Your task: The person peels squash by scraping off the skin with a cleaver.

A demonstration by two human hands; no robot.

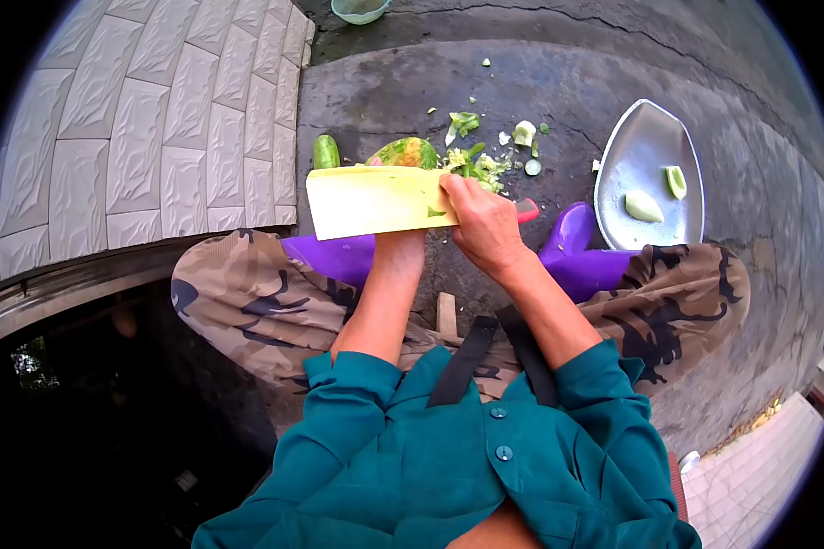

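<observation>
- I see the right hand clamped on the cleaver.
- What the left hand grips, I cannot tell; the cleaver covers it.
- The green-orange gourd shows just beyond, partly hidden, beside green scraps.

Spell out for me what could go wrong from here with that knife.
Cut hand: the broad, yellow-looking rectangular knife in the right hand hides most of the left hand, so a slipping grip could cut it unseen.
Hit foot: smooth purple boots stand close by on both sides, so a dropped knife might land on one.
Slipping: pale and green vegetable scraps litter the dark grey concrete ground and may be slick underfoot.
</observation>
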